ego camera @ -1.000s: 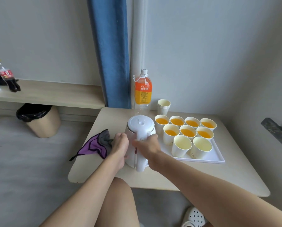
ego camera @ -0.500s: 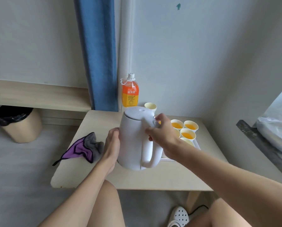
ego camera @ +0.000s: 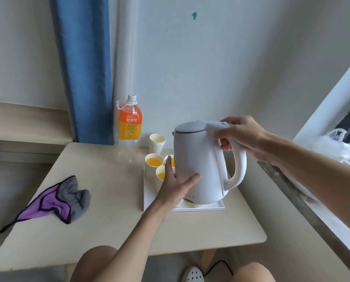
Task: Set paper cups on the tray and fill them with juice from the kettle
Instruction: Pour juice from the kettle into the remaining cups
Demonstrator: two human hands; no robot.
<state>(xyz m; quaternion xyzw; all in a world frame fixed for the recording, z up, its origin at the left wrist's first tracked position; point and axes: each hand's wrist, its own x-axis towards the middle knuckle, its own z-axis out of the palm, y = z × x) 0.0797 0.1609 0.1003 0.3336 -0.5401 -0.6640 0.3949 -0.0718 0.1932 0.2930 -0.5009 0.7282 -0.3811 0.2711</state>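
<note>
Pale-walled room corner, blue fabric curtain (ego camera: 82, 68) at left, small beige laminate table (ego camera: 109, 200) below. On the table's right half, flat white rectangular tray (ego camera: 210, 208); on its far-left part, three white paper cups filled with orange juice (ego camera: 154, 159), partly hidden. Just behind the tray, short stack of empty white paper cups (ego camera: 157, 142); beside that, clear plastic bottle with orange label (ego camera: 130, 121). Well apart at left, crumpled purple-and-grey cloth (ego camera: 58, 200). Held clear above the tray, upright or nearly so: white plastic electric kettle (ego camera: 196, 165), lid shut, covering most of the tray. Right hand (ego camera: 245, 135) at the top of the looped handle, fingers curled round it, thumb laid along the top toward the lid. Left hand (ego camera: 176, 184) flat on the kettle's left flank, fingers straight and together, thumb spread across the near face; steadying, not gripping. Key relation: spout (ego camera: 173, 132) on the far-left side, handle out to the right, pouring axis running from the right hand across toward the filled cups. Pale cup rim (ego camera: 188, 204) glimpsed under the base near the tray's front edge; filled or not, cannot tell. Judged step: lining up a pour. Likely need: draw the kettle back rightward to bring the spout over an unfilled cup, then tip leftward from the handle. Risk: pouring blind, target hidden by the kettle body.
</note>
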